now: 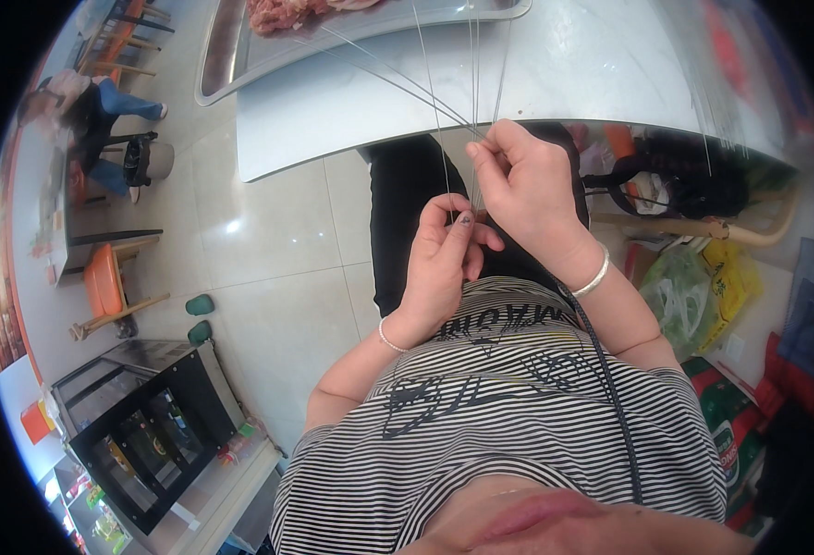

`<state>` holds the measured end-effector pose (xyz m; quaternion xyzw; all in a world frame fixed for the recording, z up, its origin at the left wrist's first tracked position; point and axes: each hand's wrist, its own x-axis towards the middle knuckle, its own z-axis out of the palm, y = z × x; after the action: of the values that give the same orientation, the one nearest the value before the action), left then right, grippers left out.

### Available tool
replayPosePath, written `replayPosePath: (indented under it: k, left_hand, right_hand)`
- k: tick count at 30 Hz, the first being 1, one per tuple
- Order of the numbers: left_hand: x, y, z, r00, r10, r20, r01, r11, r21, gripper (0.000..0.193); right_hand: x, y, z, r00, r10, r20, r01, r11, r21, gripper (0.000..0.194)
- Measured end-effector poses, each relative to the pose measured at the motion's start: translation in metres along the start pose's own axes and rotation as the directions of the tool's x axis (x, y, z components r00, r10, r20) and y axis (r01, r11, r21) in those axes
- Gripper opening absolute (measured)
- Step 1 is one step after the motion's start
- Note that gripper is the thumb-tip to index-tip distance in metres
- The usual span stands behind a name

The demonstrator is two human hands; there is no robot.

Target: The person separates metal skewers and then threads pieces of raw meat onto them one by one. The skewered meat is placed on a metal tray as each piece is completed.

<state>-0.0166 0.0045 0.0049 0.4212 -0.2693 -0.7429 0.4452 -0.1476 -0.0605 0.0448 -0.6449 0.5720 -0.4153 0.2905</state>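
Note:
Several thin metal skewers (432, 89) fan out from my hands toward the table and the tray. My left hand (433, 260), palm turned up, grips their lower ends between thumb and fingers. Just above it, on the right, my right hand (528, 177) pinches the skewers with thumb and forefinger near the table's edge. A metal tray (221, 90) on the white table (587, 62) holds raw minced meat (287, 12), cut off by the top of the view. More thin skewers (715, 118), blurred, lie at the table's right end.
Under the table at right are a black bag (705, 180), a wooden chair frame (684, 225) and plastic bags (684, 298). A black cabinet with bottles (154, 430) stands lower left. Farther left are an orange chair (104, 281), a bin (159, 161) and a seated person (88, 128).

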Motion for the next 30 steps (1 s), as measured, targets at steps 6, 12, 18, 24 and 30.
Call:
replayPosePath:
  k: [6, 12, 18, 24, 30]
  left_hand:
    - [0.001, 0.001, -0.002, 0.999, -0.032, 0.009, 0.033, 0.997, -0.071, 0.007]
    - [-0.003, 0.006, 0.004, 0.998, -0.067, -0.014, 0.066, 0.997, -0.039, 0.012]
    - [-0.005, 0.006, 0.003, 0.997, -0.073, 0.009, 0.074, 0.996, -0.042, 0.015]
    - [-0.006, 0.007, 0.004, 0.995, -0.093, 0.03, 0.094, 0.995, -0.044, 0.018]
    - [-0.004, 0.006, 0.006, 0.996, -0.082, 0.041, 0.084, 0.995, -0.056, 0.024]
  right_hand:
    - [0.0, 0.002, -0.003, 1.0, -0.012, 0.022, 0.012, 1.0, -0.018, 0.019]
    - [-0.004, 0.001, -0.003, 0.999, 0.035, 0.028, -0.037, 0.998, 0.06, 0.018]
    - [-0.005, -0.002, -0.004, 1.0, 0.026, -0.016, -0.025, 0.998, 0.056, 0.017]
    - [-0.008, 0.0, -0.001, 0.998, 0.007, -0.069, -0.005, 1.0, 0.029, 0.016]
    - [-0.009, 0.0, -0.001, 0.988, -0.125, -0.087, 0.121, 0.992, -0.045, 0.015]
